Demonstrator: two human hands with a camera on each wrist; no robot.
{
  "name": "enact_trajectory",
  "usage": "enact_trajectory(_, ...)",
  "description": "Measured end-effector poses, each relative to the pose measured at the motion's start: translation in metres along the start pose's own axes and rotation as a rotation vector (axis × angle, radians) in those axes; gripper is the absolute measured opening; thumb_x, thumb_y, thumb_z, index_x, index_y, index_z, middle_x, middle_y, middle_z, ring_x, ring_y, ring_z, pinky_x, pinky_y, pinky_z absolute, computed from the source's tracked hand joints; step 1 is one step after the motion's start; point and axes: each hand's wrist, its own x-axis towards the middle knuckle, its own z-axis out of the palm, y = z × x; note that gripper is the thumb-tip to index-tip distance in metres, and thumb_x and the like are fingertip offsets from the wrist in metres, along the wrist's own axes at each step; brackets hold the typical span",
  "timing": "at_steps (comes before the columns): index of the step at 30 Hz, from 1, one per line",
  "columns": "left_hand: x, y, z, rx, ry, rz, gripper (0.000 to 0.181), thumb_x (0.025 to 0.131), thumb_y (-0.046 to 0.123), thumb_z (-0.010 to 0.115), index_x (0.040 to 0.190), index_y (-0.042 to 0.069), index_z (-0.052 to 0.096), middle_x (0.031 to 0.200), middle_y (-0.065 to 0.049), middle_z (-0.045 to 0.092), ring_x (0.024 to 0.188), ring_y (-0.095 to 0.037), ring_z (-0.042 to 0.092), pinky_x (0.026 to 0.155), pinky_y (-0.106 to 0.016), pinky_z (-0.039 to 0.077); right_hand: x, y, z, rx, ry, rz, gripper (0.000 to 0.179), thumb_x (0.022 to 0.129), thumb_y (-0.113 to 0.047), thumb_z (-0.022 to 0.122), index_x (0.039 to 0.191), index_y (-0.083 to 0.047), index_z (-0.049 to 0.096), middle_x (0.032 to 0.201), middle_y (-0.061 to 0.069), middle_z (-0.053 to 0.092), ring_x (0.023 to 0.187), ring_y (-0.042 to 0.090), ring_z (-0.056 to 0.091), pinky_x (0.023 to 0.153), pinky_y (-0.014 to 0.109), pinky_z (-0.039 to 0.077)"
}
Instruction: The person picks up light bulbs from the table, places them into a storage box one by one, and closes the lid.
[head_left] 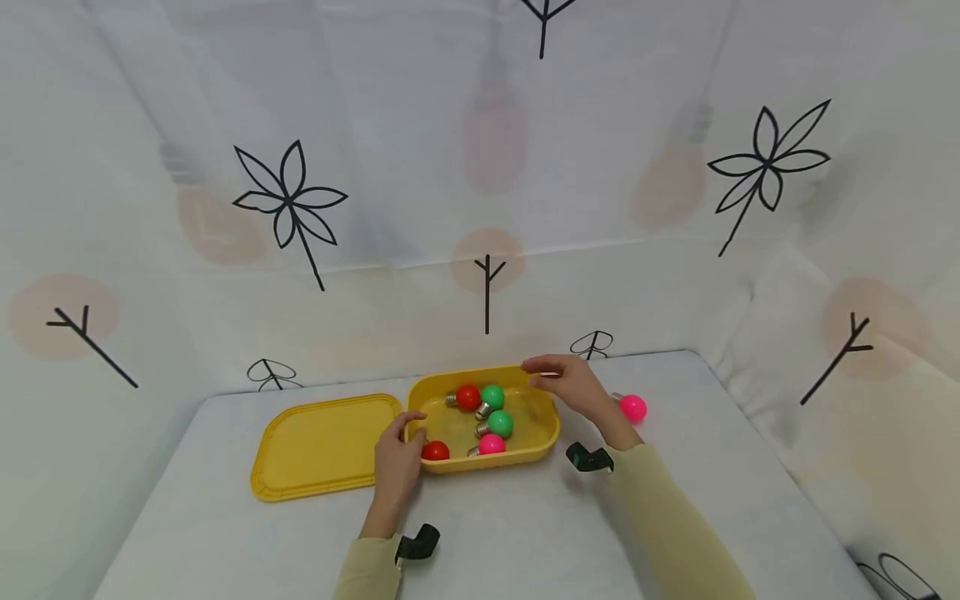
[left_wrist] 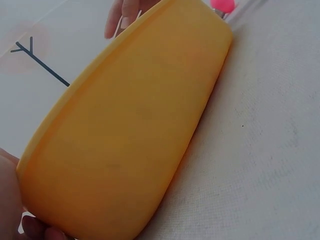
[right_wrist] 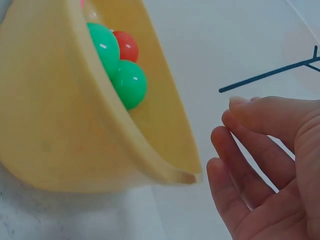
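A deep yellow plastic tub (head_left: 517,457) stands on the table holding several small coloured light bulbs with metal screw bases. Among them are a red bulb (head_left: 468,397), a green bulb (head_left: 500,424) and a pink bulb (head_left: 492,445). My left hand (head_left: 397,461) grips the tub's left end, thumb at the rim; in the left wrist view the tub's wall (left_wrist: 120,125) covers most of that hand. Over the tub's right back corner is my right hand (head_left: 576,390), its fingers loosely bent around nothing. The right wrist view shows this hand (right_wrist: 270,165) apart from the rim.
A shallow yellow tray (head_left: 322,446) lies left of the tub, close beside it. Another pink bulb (head_left: 633,408) rests on the white table cloth (head_left: 510,533) to the right, beyond my right wrist. Patterned fabric (head_left: 405,317) hangs behind and along the sides.
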Motion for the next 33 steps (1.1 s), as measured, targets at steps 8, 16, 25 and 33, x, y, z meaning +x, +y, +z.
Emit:
enact_trajectory(8,0.0,-0.001,0.0,0.005,0.008,0.003,0.022,0.093,0.009,0.061,0.113,0.011,0.071,0.132,-0.014,0.059,0.119,-0.031,0.051,0.107,-0.052,0.039,-0.011,0.007,-0.009,-0.005,0.057,0.005,0.031,0.093,-0.006,0.068,0.124,-0.003,0.068,0.125,0.015,0.066,0.114,0.031,0.062,0.095,0.041,0.051)
enact_trajectory(16,-0.001,0.0,-0.001,0.003,0.011,0.023,0.022,0.093,0.009,0.061,0.112,0.01,0.071,0.129,-0.013,0.061,0.113,-0.03,0.051,0.104,-0.051,0.042,-0.02,0.014,-0.02,-0.051,0.091,0.03,0.031,0.093,-0.008,0.069,0.124,-0.005,0.069,0.123,0.011,0.067,0.114,0.03,0.062,0.094,0.041,0.051)
enact_trajectory(25,0.001,-0.001,-0.002,0.029,0.012,0.028,0.022,0.093,0.009,0.062,0.112,0.012,0.072,0.122,-0.012,0.063,0.102,-0.028,0.052,0.091,-0.044,0.046,-0.031,0.02,-0.036,-0.074,0.128,0.024,0.033,0.092,-0.007,0.069,0.124,-0.002,0.068,0.124,0.015,0.067,0.114,0.033,0.062,0.095,0.046,0.051)
enact_trajectory(33,-0.001,0.001,-0.002,0.032,0.005,0.027,0.022,0.093,0.009,0.062,0.112,0.012,0.071,0.124,-0.012,0.062,0.104,-0.029,0.051,0.094,-0.046,0.045,-0.043,0.028,-0.053,-0.121,0.163,0.044,0.033,0.092,-0.01,0.07,0.125,-0.003,0.068,0.122,0.014,0.068,0.114,0.032,0.062,0.097,0.046,0.049)
